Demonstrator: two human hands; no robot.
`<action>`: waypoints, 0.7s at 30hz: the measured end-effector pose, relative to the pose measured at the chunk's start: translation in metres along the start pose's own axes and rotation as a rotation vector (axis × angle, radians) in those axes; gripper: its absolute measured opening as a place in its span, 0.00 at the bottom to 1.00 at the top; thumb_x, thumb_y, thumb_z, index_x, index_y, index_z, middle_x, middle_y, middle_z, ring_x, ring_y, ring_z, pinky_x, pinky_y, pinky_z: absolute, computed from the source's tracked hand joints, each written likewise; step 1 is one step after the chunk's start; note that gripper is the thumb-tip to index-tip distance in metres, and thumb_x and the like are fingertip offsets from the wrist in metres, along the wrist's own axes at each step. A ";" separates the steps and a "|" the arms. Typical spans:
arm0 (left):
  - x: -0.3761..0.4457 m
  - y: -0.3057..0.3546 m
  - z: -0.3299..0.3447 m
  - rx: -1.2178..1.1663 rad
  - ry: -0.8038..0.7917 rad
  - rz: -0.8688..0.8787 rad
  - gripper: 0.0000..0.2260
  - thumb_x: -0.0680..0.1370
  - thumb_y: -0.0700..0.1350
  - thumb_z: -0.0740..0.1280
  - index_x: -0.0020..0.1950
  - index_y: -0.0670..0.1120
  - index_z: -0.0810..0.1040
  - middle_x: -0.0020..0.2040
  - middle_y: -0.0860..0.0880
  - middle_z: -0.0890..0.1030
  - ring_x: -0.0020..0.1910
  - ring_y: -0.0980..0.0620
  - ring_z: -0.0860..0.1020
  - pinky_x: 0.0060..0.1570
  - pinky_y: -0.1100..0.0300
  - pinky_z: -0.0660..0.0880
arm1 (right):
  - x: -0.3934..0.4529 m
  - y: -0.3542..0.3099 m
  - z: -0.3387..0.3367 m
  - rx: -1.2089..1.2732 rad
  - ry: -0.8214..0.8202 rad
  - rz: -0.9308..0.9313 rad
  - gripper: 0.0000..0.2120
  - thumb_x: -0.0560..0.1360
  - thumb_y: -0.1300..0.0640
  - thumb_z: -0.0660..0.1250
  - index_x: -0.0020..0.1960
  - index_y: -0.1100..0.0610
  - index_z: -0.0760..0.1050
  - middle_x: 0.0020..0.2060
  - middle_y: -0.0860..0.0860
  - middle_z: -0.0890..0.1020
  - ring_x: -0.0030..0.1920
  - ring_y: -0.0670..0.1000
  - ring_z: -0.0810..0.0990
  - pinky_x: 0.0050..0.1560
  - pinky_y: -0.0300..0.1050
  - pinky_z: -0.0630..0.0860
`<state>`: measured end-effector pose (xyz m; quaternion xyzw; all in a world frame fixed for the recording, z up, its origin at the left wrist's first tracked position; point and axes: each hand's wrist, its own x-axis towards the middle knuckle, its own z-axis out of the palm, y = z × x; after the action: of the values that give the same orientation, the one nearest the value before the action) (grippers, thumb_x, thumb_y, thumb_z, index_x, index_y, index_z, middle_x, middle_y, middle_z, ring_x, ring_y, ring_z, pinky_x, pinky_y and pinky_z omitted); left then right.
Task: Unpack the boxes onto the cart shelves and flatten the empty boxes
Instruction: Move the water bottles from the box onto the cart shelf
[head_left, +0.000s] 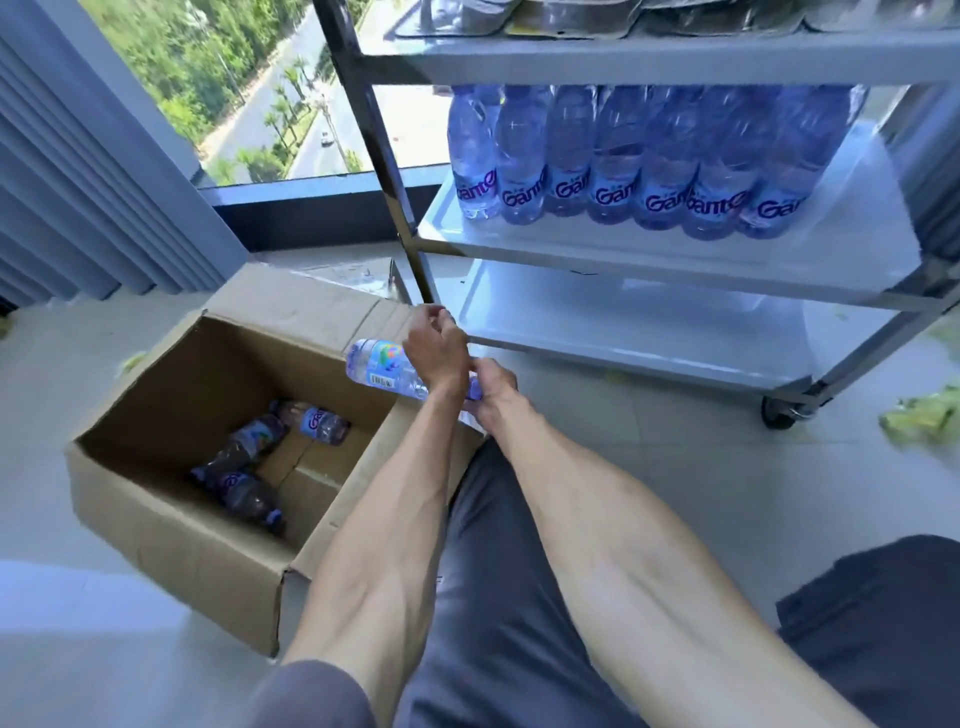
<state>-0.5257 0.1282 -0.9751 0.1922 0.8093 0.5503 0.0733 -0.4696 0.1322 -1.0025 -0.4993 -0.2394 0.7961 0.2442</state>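
Observation:
A clear water bottle (378, 367) with a blue label lies sideways in the air over the right rim of the open cardboard box (171, 525). My left hand (435, 347) grips its middle. My right hand (492, 388) holds its purple cap end. Three more bottles (260, 452) lie on the box's floor. The metal cart (675, 270) stands just beyond my hands. Its middle shelf carries a row of several blue bottles (623, 166). The bottom shelf (623, 327) is bare white.
The cart's top shelf (649, 57) holds flat wrapped packs. A window and dark sill (311, 208) lie behind the box, with vertical blinds (78, 182) at left. Green scraps (924, 415) lie on the tiled floor by a cart wheel (779, 413). My knees fill the bottom of the view.

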 end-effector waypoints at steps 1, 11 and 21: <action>0.004 0.000 -0.006 -0.001 0.019 0.033 0.08 0.75 0.38 0.62 0.47 0.43 0.81 0.41 0.46 0.84 0.44 0.44 0.81 0.45 0.54 0.75 | 0.002 0.000 0.004 -0.025 -0.003 -0.029 0.07 0.70 0.70 0.66 0.40 0.59 0.79 0.31 0.54 0.77 0.31 0.51 0.73 0.37 0.47 0.72; 0.020 0.003 -0.047 0.159 0.003 -0.187 0.13 0.70 0.51 0.62 0.33 0.44 0.79 0.35 0.44 0.80 0.39 0.42 0.78 0.31 0.58 0.63 | -0.037 -0.067 0.007 -0.493 0.222 -0.621 0.14 0.66 0.51 0.80 0.46 0.56 0.82 0.40 0.50 0.84 0.43 0.52 0.84 0.46 0.43 0.79; -0.068 0.038 0.010 -0.088 -0.357 -0.426 0.20 0.77 0.57 0.59 0.54 0.44 0.82 0.51 0.42 0.82 0.46 0.44 0.77 0.46 0.54 0.70 | -0.111 -0.120 -0.072 -0.470 0.644 -0.935 0.14 0.66 0.47 0.78 0.44 0.55 0.83 0.38 0.49 0.85 0.37 0.50 0.80 0.38 0.38 0.67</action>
<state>-0.4512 0.1221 -0.9506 0.1082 0.7811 0.5143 0.3371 -0.3434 0.1642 -0.8800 -0.5972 -0.5164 0.3396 0.5112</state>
